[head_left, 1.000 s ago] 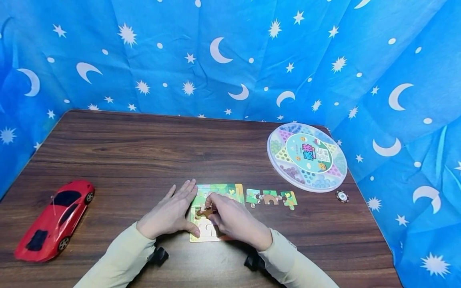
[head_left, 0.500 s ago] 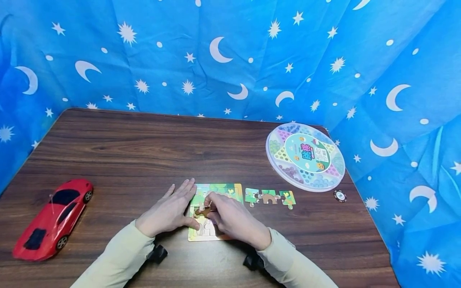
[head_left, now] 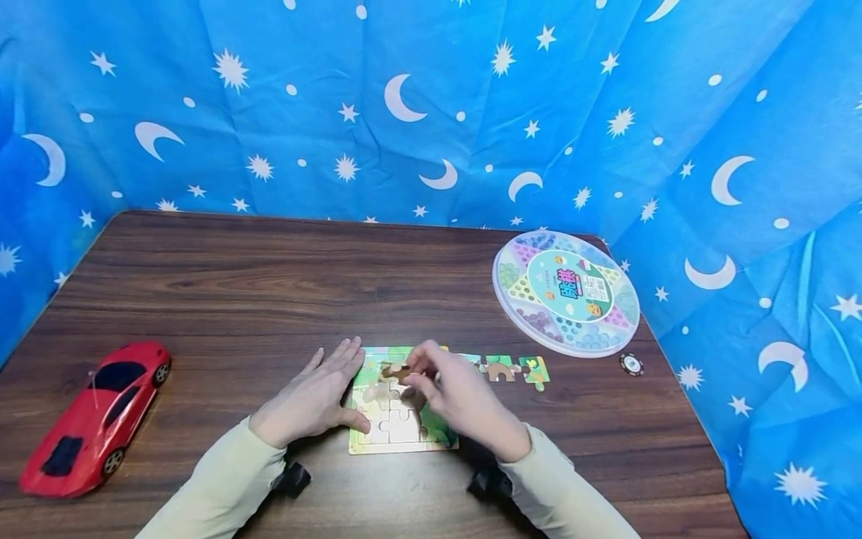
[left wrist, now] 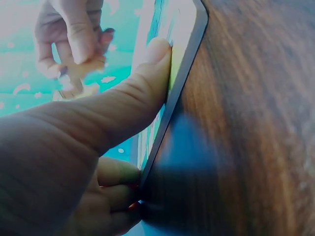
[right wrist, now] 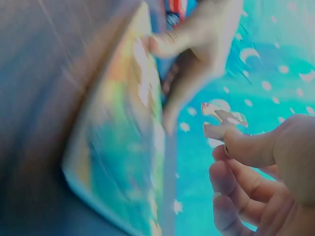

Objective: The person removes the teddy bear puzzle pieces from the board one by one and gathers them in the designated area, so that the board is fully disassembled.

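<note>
My left hand [head_left: 313, 393] rests along the left side of a jigsaw puzzle board [head_left: 404, 449], fingers extended. In the left wrist view its thumb [left wrist: 152, 59] presses on the board's rim. My right hand [head_left: 465, 397] pinches a brown puzzle piece [head_left: 393, 373] between thumb and fingertips, held above the upper part of the board. The right wrist view shows this puzzle piece [right wrist: 221, 118] apart from the board. Part of the board's bare tray with cut outlines shows below it. The right hand hides some of the board's right side.
Loose puzzle pieces [head_left: 501, 368] lie in a row to the board's right, the leftmost partly hidden by my right hand. Behind them sits a round Chinese checkers box [head_left: 566, 292], with a poker chip [head_left: 631, 364] beside it. A red toy car [head_left: 101, 419] stands at the left.
My right hand has lifted the brown puzzle piece off the board and moved it up and slightly right, uncovering more bare tray. The left hand has stayed in place.
</note>
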Motion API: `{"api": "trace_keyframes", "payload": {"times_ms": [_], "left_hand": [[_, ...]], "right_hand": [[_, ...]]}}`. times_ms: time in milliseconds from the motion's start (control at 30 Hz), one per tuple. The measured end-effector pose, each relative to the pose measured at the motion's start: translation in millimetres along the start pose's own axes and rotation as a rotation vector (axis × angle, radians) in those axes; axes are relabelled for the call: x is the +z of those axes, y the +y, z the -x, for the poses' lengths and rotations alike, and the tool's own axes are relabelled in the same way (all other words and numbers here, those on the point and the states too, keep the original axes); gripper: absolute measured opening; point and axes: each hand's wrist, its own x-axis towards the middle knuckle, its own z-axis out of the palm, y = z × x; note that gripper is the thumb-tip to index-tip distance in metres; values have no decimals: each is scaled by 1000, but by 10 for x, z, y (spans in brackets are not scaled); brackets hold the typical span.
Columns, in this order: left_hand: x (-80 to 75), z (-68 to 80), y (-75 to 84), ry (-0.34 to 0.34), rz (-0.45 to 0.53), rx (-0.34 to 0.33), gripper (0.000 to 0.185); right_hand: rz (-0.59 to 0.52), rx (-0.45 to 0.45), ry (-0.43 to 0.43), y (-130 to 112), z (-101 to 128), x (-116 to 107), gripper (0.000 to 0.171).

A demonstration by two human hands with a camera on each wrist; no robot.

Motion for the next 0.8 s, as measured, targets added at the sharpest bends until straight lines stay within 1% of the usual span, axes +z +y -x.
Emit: {"api": "trace_keyframes", "payload": {"times_ms": [133, 200, 300, 367, 500, 600, 667, 800], "left_hand": [[-2, 1, -16, -6, 9, 13, 111], [-8, 2, -29, -10, 14, 16, 112], [-16, 0, -45, -16, 23, 14, 112], [-16, -3, -48, -17, 31, 13, 112], [-17, -9, -48, -17, 38, 12, 113], [-17, -15, -47, -22, 40, 7, 113], [-14, -18, -44, -27, 45, 1, 113], [-5, -18, -40, -32, 54, -7, 113]], "right_hand": [[-56, 62, 59, 127, 93, -249, 16], [-55, 105, 77, 191, 161, -376, 14], [-21, 185, 76, 281, 271, -524, 14], [-5, 238, 46, 327, 342, -584, 13], [-23, 326, -50, 391, 463, -612, 14], [-19, 366, -104, 427, 529, -583, 16], [17, 380, -118, 447, 558, -556, 16], [135, 379, -105, 478, 591, -506, 17]]}}
